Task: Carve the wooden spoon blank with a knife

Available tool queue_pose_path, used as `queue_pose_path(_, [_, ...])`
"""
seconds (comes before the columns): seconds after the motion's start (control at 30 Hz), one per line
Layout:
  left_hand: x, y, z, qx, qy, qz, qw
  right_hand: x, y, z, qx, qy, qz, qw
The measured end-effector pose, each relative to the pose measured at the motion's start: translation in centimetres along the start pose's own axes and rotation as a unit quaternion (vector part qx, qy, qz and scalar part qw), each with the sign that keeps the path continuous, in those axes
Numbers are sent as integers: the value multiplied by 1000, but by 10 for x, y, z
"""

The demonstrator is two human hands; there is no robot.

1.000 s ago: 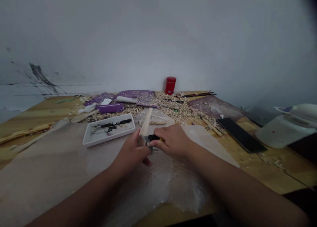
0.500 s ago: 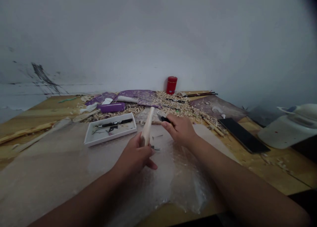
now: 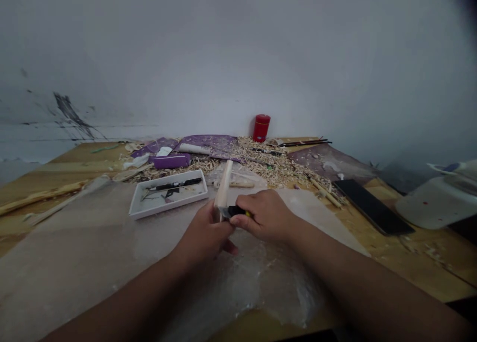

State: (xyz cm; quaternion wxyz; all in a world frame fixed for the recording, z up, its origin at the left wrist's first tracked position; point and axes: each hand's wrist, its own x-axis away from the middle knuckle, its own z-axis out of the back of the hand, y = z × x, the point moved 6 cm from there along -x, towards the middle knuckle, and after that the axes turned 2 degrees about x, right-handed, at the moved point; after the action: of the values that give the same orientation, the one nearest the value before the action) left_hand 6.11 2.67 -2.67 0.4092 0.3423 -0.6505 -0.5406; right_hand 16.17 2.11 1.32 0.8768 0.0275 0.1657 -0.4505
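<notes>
My left hand (image 3: 204, 232) is closed around the near end of a pale wooden stick (image 3: 224, 183), whose narrower far end points away from me. In my right hand (image 3: 266, 213) is a utility knife (image 3: 237, 211) with a black and yellow handle. Its blade lies against the stick's near part, close to my left thumb. The blade's edge is partly hidden. Both hands are above a clear plastic sheet (image 3: 149, 262). Left of the stick, a white shallow box (image 3: 169, 210) holds a black pen-like tool (image 3: 173, 185) and small metal pieces.
Wood shavings (image 3: 268, 168) pile up at the back near a red canister (image 3: 261, 128). A purple roll (image 3: 171, 161) sits behind the box. On the right are a black phone (image 3: 372, 206) and a white container (image 3: 436, 203). Wooden strips (image 3: 44, 198) lie at the left.
My right hand has brought the knife toward me and left, from beside the stick's far part to its near end. My left hand keeps its hold on the stick.
</notes>
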Motion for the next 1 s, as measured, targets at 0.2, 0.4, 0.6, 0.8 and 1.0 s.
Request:
queue_pose_path(0.2, [1, 1, -3, 28, -13, 17, 999, -1, 2, -1, 12, 0, -7, 1000])
queue_pose_path(0.4, [15, 0, -15, 135, -36, 56, 989, 1, 48, 9, 42, 76, -139, 986])
queue_pose_path(0.6, [16, 0, -17, 181, -93, 47, 978, 4, 48, 16, 14, 117, -143, 983])
queue_pose_path(0.8, [9, 3, -12, 141, -61, 53, 987, 1, -3, -4, -45, -7, 7, 999])
queue_pose_path(1.0, [12, 2, -11, 165, -38, 74, 983, 2, -4, -1, -21, 11, 7, 1000])
